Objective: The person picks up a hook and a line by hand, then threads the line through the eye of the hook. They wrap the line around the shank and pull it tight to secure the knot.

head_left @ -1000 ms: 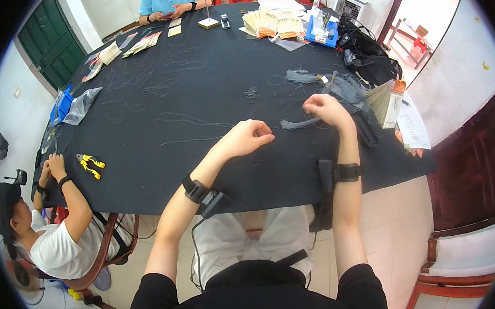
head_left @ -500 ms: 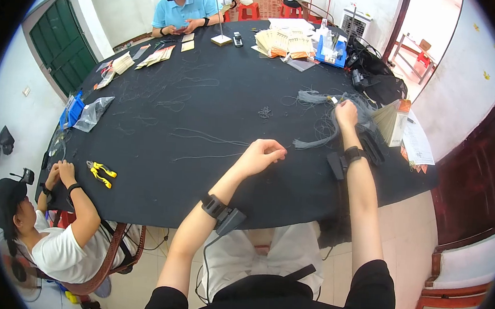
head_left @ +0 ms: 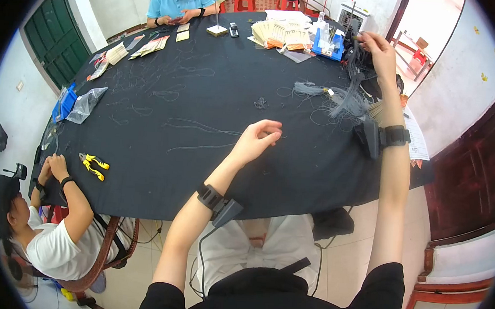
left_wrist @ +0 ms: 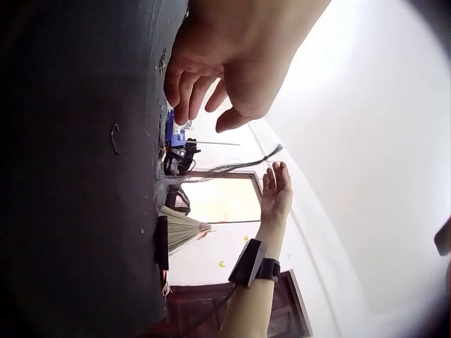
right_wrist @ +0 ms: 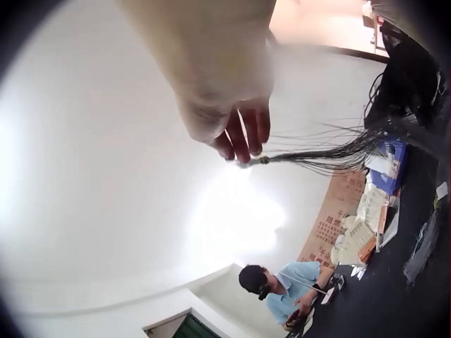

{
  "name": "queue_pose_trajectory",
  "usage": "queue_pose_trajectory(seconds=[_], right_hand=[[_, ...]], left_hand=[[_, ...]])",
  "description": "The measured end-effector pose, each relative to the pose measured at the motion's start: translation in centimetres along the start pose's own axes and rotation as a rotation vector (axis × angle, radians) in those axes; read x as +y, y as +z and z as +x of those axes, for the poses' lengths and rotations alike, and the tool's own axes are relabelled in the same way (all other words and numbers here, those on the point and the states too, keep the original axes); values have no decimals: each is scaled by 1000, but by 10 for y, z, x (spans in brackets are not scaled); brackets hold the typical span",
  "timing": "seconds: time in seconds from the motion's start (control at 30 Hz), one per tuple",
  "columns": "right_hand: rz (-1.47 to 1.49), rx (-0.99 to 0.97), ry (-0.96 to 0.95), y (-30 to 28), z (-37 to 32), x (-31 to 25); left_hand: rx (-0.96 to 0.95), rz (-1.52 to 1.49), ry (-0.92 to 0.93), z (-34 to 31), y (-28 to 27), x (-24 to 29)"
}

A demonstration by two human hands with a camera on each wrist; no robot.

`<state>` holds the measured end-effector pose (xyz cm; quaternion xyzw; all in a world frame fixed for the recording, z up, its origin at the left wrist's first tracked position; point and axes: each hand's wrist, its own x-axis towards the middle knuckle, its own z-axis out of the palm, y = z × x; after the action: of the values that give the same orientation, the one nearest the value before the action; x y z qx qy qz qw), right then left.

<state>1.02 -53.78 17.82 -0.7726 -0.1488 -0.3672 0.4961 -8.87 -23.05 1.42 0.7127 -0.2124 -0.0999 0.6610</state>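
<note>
My right hand (head_left: 380,57) is raised over the table's far right side and pinches the tied end of a bundle of thin grey strands (right_wrist: 317,154). The strands trail down toward a tangled pile of similar strands (head_left: 312,90) on the black cloth. In the right wrist view, a small yellowish tie shows on the bundle right by the fingertips. My left hand (head_left: 257,142) hovers low over the table's middle, fingers loosely bent, with nothing between them in the left wrist view. Beside it on the cloth lie long loose strands (head_left: 198,126).
A small clump of strands (head_left: 261,102) lies mid-table. Fanned cards (head_left: 282,33) and a blue tray (head_left: 328,45) stand at the back, near a black bag (head_left: 373,86). Yellow-handled pliers (head_left: 94,167) lie left. One person sits at the left, another across the table.
My right hand has gone from the strand pile up and away to the far right, lifting a bundle by its tied end. My left hand stays about where it was.
</note>
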Motion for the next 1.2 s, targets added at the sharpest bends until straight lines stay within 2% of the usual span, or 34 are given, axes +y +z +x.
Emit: queue_pose_trajectory(seconds=[0.17,0.23,0.33,0.4,0.43,0.5,0.63,1.2], right_hand=[[7,-549,13,31,-56,-19],[95,-650,212,48,-91,-30],[161,-822,298,65,-127,-33],[211,-868,331,73,-140,-32],[212,-890,342,75,-143,-35],[211,-912,341,76,-146,-39],[188,-931,356,72,-144,-46],[-187,-718,281,43,-137,-24]], left_hand=[[79,-115,-13,1,-1,4],[75,-147,-23,0,-1,3],[78,-214,-33,-1,3,1],[52,-218,-20,-1,2,0],[-21,-240,-41,1,0,-1],[-168,-288,-81,3,-2,-1],[-160,-193,-80,0,4,-1],[15,-155,-10,3,3,-10]])
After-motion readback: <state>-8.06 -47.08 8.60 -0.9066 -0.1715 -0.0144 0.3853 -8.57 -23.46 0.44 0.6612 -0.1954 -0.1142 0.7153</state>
